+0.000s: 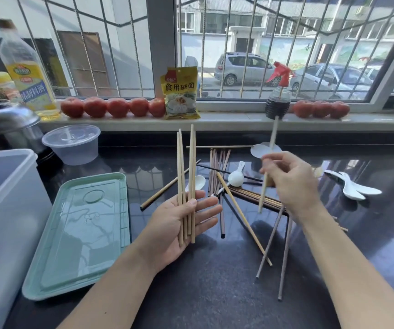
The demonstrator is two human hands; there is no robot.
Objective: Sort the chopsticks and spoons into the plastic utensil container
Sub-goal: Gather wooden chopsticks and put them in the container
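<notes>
1. The worktop (215,293) is dark polished stone with fine speckles, glossy enough to mirror the window bars.
2. A big translucent box (6,222), smooth-walled plastic with a rounded rim, stands at 9 o'clock by the left edge.
3. A pale green lid (79,236), a flat plastic rectangle with rounded corners and moulded ridges, lies just right of the box.
4. The left hand (179,224) is palm up near the centre; its grip holds a bundle (186,176) of pale wooden chopsticks, thumb laid across them and fingers almost straight. The sticks run from the palm up toward 12 o'clock.
5. The right hand (288,184), at 2 o'clock from the left hand, has its grip narrow, pinching one pale chopstick (268,162) near mid-length; the stick stands near upright, ends showing above and below the fingers.
6. Between and below the hands a loose pile (234,198) of thin round sticks, pale, brown and black, lies crossed on the worktop.
7. A white spoon (236,178), smooth and glossy, rests on the pile; two more spoons (355,188) lie at 3 o'clock.
</notes>
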